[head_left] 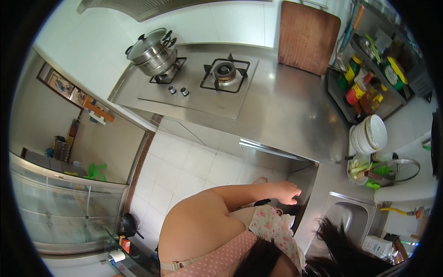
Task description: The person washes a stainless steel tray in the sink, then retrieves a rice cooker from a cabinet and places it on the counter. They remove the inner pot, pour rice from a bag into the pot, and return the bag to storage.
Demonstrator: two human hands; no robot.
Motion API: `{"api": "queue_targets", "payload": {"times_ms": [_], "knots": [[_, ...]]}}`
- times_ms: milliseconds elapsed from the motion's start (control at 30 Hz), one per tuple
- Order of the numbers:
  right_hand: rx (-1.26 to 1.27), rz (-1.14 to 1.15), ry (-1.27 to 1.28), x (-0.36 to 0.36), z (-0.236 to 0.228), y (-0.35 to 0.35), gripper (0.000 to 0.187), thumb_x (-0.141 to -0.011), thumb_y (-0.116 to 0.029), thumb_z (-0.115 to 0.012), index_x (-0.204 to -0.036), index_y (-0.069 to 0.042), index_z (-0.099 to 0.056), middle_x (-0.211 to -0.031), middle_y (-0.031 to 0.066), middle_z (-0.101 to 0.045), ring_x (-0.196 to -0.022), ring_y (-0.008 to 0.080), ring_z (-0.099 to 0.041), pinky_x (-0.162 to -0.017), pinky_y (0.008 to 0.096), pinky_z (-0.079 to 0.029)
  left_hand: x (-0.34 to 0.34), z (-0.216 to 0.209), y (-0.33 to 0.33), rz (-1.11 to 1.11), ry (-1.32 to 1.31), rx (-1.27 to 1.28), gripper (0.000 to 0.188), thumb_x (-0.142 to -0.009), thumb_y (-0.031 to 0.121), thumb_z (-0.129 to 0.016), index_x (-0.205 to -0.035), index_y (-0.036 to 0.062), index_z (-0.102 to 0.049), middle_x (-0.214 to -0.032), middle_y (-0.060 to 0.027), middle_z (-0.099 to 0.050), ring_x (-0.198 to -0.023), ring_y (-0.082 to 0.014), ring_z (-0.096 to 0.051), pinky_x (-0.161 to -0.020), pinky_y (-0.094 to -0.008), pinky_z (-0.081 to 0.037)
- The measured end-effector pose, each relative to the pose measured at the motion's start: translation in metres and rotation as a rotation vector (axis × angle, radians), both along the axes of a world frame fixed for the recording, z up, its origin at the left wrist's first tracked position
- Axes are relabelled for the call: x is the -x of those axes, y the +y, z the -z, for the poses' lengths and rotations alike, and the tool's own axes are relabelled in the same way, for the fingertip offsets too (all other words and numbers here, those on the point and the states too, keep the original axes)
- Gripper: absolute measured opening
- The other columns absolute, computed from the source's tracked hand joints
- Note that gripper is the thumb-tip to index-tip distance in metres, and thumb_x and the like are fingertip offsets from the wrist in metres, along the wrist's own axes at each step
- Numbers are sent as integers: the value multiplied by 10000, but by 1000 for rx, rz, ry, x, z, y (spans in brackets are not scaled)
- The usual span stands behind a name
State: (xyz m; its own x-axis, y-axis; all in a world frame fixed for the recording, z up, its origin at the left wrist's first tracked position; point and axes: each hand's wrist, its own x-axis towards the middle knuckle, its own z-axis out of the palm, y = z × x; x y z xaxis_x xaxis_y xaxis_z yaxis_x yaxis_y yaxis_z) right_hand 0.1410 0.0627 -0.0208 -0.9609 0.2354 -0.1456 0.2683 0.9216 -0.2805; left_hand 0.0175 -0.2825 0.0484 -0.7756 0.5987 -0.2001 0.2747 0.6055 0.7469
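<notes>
My left arm reaches across the lower middle, and my left hand [285, 192] hangs at the opening of a lower cabinet [302, 179] under the counter's edge. Its fingers are loosely bent and slightly apart, with nothing visible in them. A shiny metal cabinet door [263, 152] stands open beside the opening. My right hand does not show; dark hair and the floral apron [273, 225] cover the area beside the left hand. Below the hand, the inside of the cabinet is mostly hidden.
A lidded steamer pot [152, 53] stands on the left burner of the gas stove [203, 87]. A wooden cutting board [308, 37] leans on the wall. Stacked bowls [369, 134], a bottle rack [341, 99] and a sink [348, 217] line the right side.
</notes>
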Motion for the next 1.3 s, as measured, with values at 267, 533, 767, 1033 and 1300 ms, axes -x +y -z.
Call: {"api": "queue_targets", "payload": {"times_ms": [267,533,767,1033,1300], "knots": [[-150,-103,-358,7,4,38,401,-833,-296,-587,-1098,5,-568,-1005,179,-594,-846,320,-588,-726,394,-476,-57,15,-46,-249,-13,-34,365,-762,304,-622,-991,26,-559,-951,-167,-602,-909,-347,-572,-757,-433,-457],[317,-604,26,27,-61,-94,319,-819,-160,-614,-1074,26,-571,-1055,188,-571,-883,293,-582,-738,344,-471,-224,31,-103,-525,-93,109,361,-800,321,-579,-1022,37,-551,-978,-172,-590,-932,-348,-561,-771,-426,-453],[482,-1033,-155,-5,-70,-280,330,-806,-159,-622,-1085,11,-572,-1115,202,-560,-987,356,-559,-839,384,-453,-347,1,-187,-817,-260,212,410,-803,340,-561,-1064,24,-538,-1001,-197,-590,-929,-353,-571,-781,-437,-460],[330,-1269,-342,-36,-13,-438,304,-805,-213,-625,-1037,-21,-588,-1033,174,-577,-971,343,-548,-845,385,-439,-447,1,-305,-1152,-251,51,435,-830,311,-551,-1162,33,-513,-1076,-196,-559,-971,-356,-548,-834,-429,-442],[359,-1393,-412,-93,2,-682,306,-817,-221,-591,-1047,-20,-602,-1042,187,-582,-933,326,-573,-816,375,-456,-546,-7,-467,-1367,-335,212,420,-817,288,-583,-1140,23,-535,-1086,-187,-580,-1000,-331,-555,-852,-379,-451]]}}
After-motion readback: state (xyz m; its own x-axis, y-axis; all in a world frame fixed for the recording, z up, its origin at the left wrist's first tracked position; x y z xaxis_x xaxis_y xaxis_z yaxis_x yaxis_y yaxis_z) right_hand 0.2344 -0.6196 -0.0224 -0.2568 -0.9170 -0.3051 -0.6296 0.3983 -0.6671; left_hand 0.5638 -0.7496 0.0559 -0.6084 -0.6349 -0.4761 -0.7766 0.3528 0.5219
